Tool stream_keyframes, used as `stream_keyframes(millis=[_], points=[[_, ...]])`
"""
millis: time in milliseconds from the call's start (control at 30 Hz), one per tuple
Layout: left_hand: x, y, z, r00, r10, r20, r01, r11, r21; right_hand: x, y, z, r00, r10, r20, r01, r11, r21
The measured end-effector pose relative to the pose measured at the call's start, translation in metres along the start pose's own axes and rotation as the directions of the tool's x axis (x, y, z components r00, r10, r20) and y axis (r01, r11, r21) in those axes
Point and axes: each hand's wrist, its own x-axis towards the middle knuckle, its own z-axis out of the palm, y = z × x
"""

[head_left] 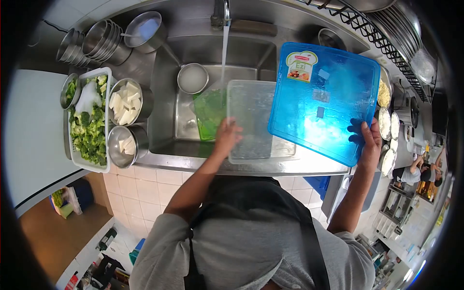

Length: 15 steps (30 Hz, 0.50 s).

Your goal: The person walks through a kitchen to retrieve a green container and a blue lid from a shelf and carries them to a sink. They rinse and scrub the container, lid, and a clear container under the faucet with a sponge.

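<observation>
In the head view, my right hand [369,141] grips the lower right corner of a blue plastic lid [295,104]. The thumb lies on top and the fingers show dark through the plastic. A paper label [302,66] is stuck to its upper left. My left hand [227,137] is closed at the left edge of a clear plastic lid [256,121], held over the sink beside the blue one. A green plastic sheet or lid [207,108] lies in the sink [166,111], partly behind the clear lid. Water runs down from the faucet [221,18].
A metal bowl of whitish liquid [193,78] sits in the sink. Left stand a white basket of broccoli [109,125], a bowl of white chunks [126,102] and stacked metal bowls [102,41]. A black wire rack [357,20] overhangs the right. Another person [411,173] appears far right.
</observation>
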Motion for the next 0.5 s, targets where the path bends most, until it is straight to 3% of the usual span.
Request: stream_keyframes(millis=[167, 367, 500], points=[[-0.014, 0.044, -0.089, 0.99, 0.057, -0.128, -0.068, 0.994, -0.082, 0.007, 0.006, 0.002, 0.999, -0.037, 0.036, 0.036, 0.998, 0.042], [0.009, 0.077, -0.137, 0.931, 0.147, -0.334, -0.162, 0.987, -0.018, 0.005, 0.011, 0.052, 0.991, -0.031, 0.131, 0.026, 0.999, 0.035], [0.051, 0.079, -0.126, 0.88, 0.329, -0.344, -0.155, 0.881, 0.446, -0.002, 0.014, 0.07, 0.981, -0.019, 0.193, 0.02, 1.0, -0.004]])
